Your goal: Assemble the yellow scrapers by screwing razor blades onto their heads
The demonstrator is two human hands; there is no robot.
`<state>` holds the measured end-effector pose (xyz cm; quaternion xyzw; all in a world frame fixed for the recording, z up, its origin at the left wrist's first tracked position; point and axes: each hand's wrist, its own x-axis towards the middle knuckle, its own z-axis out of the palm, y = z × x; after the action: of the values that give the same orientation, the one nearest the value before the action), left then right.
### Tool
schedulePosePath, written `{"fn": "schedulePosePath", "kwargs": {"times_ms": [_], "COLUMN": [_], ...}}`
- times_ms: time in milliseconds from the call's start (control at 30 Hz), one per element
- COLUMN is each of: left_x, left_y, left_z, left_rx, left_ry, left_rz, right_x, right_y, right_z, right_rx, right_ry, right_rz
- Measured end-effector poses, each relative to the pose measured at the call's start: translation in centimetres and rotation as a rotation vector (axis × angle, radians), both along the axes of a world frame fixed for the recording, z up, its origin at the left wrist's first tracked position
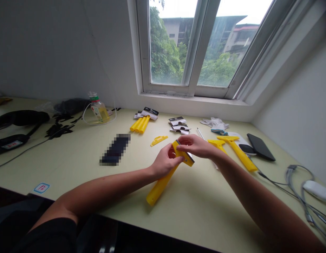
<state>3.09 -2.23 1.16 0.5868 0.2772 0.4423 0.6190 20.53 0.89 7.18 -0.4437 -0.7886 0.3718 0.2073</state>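
Observation:
Over the middle of the table I hold a yellow scraper (pixel 162 184), its handle slanting down toward the front edge. My left hand (pixel 167 160) is closed round its neck, the thumb lying near a screw on the head. The fingers of my right hand (pixel 193 144) pinch the upper edge of the head, where a dark strip runs along the side. Behind my left hand lies a loose yellow plastic piece (pixel 159 141). Two more yellow scrapers (pixel 240 153) rest to the right, partly hidden by my right arm. A thin screwdriver-like rod (pixel 200 133) lies behind my right wrist.
Yellow handles with cards (pixel 140 123) and loose black-and-white cards (pixel 179 125) lie at the back. A pixelated dark phone-like object (pixel 115 149) is left. A bottle (pixel 99 109), white glove (pixel 215 123), black tablet-like slab (pixel 261 147) and grey cables (pixel 293 182) surround the work area.

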Motion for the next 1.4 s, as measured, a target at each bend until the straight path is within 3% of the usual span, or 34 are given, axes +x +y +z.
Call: {"fn": "schedulePosePath", "kwargs": {"times_ms": [300,367,567,767,967,1033,1167,1400], "left_x": [-0.7,-1.0,-1.4,-1.5,-1.6,-1.7,-1.8,-1.9], "left_y": [0.9,0.9,0.9,1.6,2.1,2.3,2.7,3.5], "left_z": [0.5,1.0,1.7,0.8,0.7,0.7,0.6,1.0], "left_rx": [0.094,0.195,0.693,0.825,0.815,0.789,0.673,0.299], "left_ry": [0.343,0.441,0.721,0.812,0.847,0.843,0.778,0.567], "left_rz": [0.064,0.092,0.134,0.093,0.098,0.099,0.118,0.078], "right_x": [0.6,0.8,0.9,1.2,2.7,3.7,6.0,7.3], "right_y": [0.7,0.8,1.3,2.1,2.3,2.7,3.7,3.7], "right_z": [-0.1,0.0,-0.5,-1.8,-1.3,-1.2,-2.1,-3.3], "right_rx": [-0.098,-0.113,-0.187,-0.258,-0.299,-0.153,0.236,0.272], "right_ry": [0.097,0.123,0.203,0.252,0.258,0.035,-0.621,-0.886], "right_rz": [-0.018,-0.067,-0.196,-0.212,-0.092,-0.135,-0.292,-0.321]}}
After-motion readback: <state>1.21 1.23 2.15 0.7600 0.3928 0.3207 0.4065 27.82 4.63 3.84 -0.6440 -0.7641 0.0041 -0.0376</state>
